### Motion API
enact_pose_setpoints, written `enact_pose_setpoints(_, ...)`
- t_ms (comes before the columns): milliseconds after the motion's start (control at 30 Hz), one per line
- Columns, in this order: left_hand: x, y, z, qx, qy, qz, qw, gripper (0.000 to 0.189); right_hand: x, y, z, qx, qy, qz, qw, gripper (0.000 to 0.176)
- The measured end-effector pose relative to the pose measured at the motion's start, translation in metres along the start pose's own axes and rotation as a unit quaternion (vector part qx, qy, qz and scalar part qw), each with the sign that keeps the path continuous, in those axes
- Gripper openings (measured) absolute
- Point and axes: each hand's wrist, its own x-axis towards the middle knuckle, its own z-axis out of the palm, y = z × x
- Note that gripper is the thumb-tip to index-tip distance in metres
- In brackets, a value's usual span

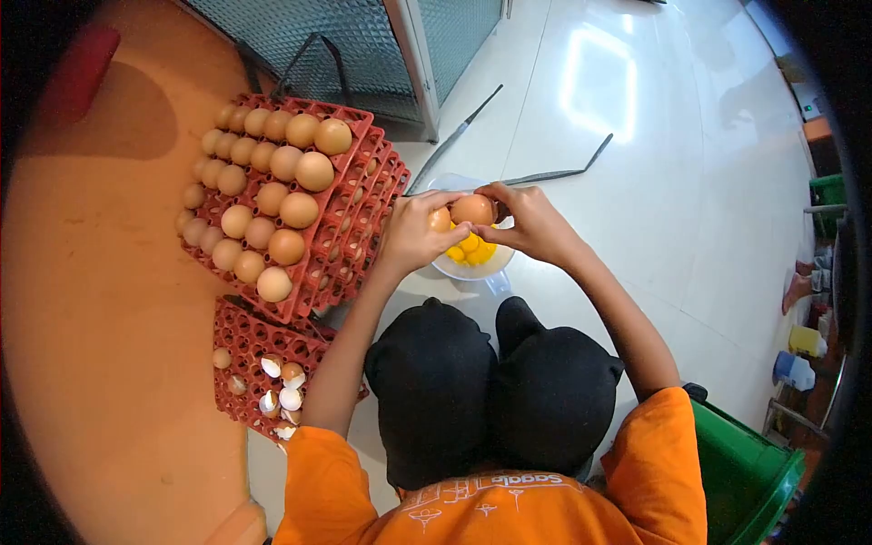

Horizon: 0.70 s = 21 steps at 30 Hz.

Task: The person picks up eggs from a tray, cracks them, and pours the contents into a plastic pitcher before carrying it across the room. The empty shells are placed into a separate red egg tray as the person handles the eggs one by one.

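My left hand point(420, 232) is closed on a brown egg point(440, 219). Beside it, my right hand point(522, 221) has its fingers closed round another brown egg point(473, 210). Both eggs are close together over a clear plastic bowl point(498, 282) on the floor, which holds several yellow yolks point(472, 247). To the left stands a tall stack of red egg trays point(341, 245), its top tray filled with brown eggs point(259, 233). Below it, a lower red tray point(245, 345) bears broken shells point(291, 398) and a few brown egg shapes.
A textured glass panel in a metal frame point(418, 64) stands behind the stack. Dark straps point(554, 174) lie on the tiled floor. An orange wall point(91, 300) is at the left, a green bin point(749, 472) at lower right. Another person's foot point(797, 289) shows far right.
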Motion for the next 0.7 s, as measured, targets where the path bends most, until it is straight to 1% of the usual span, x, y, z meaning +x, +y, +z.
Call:
enact_pose_setpoints(100,0.002,-0.003,0.004,0.014,0.009,0.000,1.000,0.041,0.001,0.002,0.005,-0.017,0.009,0.005,1.000,0.038)
enact_pose_setpoints(267,0.004,-0.004,0.010,0.020,0.030,-0.017,0.999,0.041,0.003,0.002,0.014,-0.041,0.066,-0.036,0.996,0.036)
enact_pose_setpoints(300,0.004,-0.007,0.011,0.005,0.040,-0.009,0.999,0.040,0.002,0.002,0.015,-0.046,0.075,-0.041,0.995,0.036)
enact_pose_setpoints(367,0.004,-0.012,0.015,-0.027,0.059,0.007,0.998,0.040,0.002,0.002,0.016,-0.043,0.076,-0.033,0.996,0.035)
enact_pose_setpoints(467,0.004,-0.011,0.016,-0.031,0.064,-0.006,0.997,0.038,0.003,0.001,0.017,-0.050,0.076,-0.026,0.996,0.036)
enact_pose_setpoints(700,0.003,-0.013,0.015,-0.035,0.055,-0.013,0.998,0.040,0.004,0.005,0.018,-0.068,0.080,-0.031,0.994,0.040)
